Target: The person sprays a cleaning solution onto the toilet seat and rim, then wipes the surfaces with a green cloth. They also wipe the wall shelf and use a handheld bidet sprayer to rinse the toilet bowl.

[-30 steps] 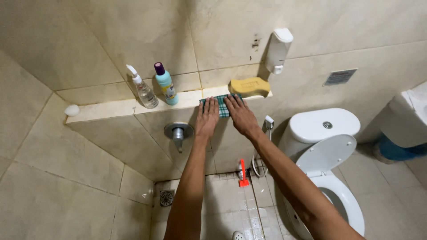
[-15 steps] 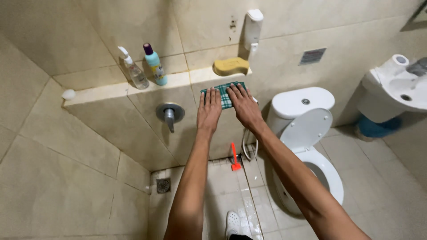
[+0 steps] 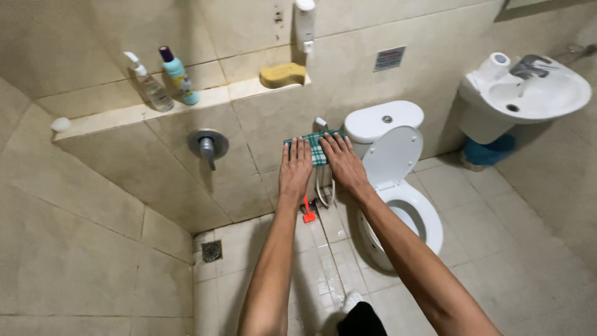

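Both hands lie flat, fingers spread, side by side on a green checked cloth (image 3: 316, 147), pressing it against the tiled wall (image 3: 261, 124): left hand (image 3: 295, 169) on its left part, right hand (image 3: 342, 163) on its right. The cloth sits below the ledge (image 3: 124, 113), just left of the toilet (image 3: 392, 168). A sponge (image 3: 282, 74) and two bottles (image 3: 163, 81) stand on the ledge; a tap (image 3: 208, 145) is to the left and a sink (image 3: 528, 93) far right.
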